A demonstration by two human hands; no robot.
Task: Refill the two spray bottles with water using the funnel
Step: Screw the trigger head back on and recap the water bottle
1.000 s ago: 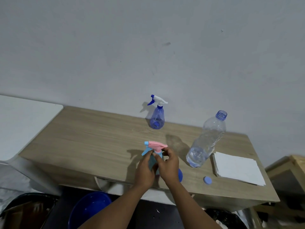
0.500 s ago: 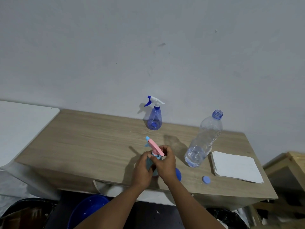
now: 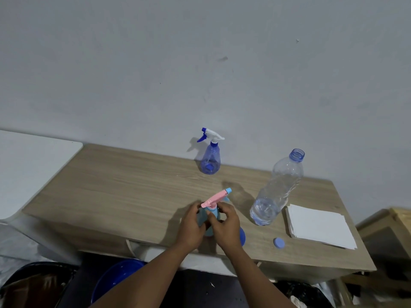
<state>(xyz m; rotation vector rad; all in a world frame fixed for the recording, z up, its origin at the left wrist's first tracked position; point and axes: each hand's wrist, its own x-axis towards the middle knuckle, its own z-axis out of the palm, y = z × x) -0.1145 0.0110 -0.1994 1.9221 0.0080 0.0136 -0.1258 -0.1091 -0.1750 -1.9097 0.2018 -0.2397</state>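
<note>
Light-blue spray bottle [image 3: 210, 218] stands near the counter [image 3: 133, 192] front edge, left hand [image 3: 191, 225] wrapped round its body, right hand [image 3: 224, 225] pinching the collar under the pink trigger head [image 3: 216, 197], nozzle pointing away-right. Second spray bottle [image 3: 210, 160] stands by the wall; uncapped water bottle [image 3: 277, 192] right, its cap [image 3: 279, 242] just before it.

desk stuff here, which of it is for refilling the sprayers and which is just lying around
For the job:
- pink-topped spray bottle, held by left hand and right hand
- blue spray bottle
- open water bottle
- blue funnel, mostly hidden

Lying about:
- loose bottle cap
- stack of white paper
- blue basin under the desk
</note>
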